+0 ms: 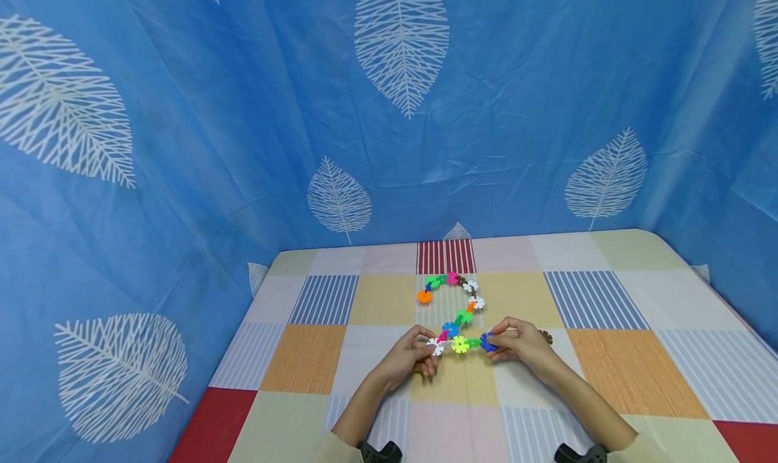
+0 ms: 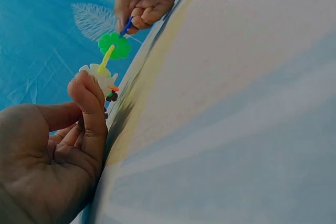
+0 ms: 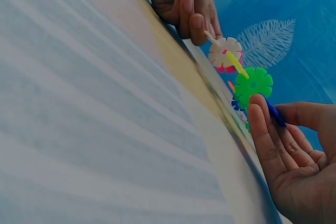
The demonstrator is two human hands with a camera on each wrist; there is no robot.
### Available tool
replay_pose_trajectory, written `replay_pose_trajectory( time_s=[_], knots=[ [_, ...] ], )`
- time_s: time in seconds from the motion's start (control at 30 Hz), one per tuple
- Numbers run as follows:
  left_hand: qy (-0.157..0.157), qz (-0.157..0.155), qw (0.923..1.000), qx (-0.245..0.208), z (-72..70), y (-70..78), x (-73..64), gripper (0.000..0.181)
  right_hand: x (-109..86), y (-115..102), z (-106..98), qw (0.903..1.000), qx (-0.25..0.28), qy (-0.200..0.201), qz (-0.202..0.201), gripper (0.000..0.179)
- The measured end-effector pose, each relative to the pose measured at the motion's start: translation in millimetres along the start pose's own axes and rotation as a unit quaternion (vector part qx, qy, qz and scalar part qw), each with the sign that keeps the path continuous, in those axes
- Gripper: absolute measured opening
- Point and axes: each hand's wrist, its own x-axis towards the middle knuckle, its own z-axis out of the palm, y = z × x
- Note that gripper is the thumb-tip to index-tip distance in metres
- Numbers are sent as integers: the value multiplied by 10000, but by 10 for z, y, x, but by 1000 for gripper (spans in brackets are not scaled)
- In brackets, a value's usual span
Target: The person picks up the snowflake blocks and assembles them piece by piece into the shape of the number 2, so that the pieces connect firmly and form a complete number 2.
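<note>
A chain of colourful flower-shaped interlocking discs curves over the cloth like a figure 2. Its far end is an orange disc (image 1: 424, 296); a light green disc (image 1: 464, 316) sits partway along. My left hand (image 1: 414, 353) pinches a white disc (image 1: 435, 345) at the lower left bend. From there a yellow disc (image 1: 460, 344) and a green disc (image 3: 253, 86) run rightward to a blue disc (image 1: 487, 342). My right hand (image 1: 524, 345) pinches that blue disc between thumb and fingers. In the right wrist view, the blue disc stands edge-on against the green one.
A brown disc (image 1: 547, 337) lies beside my right hand, partly hidden by it. The table carries a patchwork checked cloth (image 1: 632, 368). Blue curtains (image 1: 486, 112) with white leaf prints hang behind and at both sides.
</note>
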Motion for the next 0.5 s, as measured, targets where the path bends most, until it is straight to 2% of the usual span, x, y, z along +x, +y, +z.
replay_pose_trajectory(
  time_s=[0.3, 0.5],
  knots=[
    [8, 123, 9995, 277, 22, 2, -6, 17, -2, 90, 39, 9998, -142, 41, -156, 28],
    [176, 226, 9989, 381, 50, 1, -4, 14, -2, 137, 114, 9985, -111, 432, -315, 23]
  ],
)
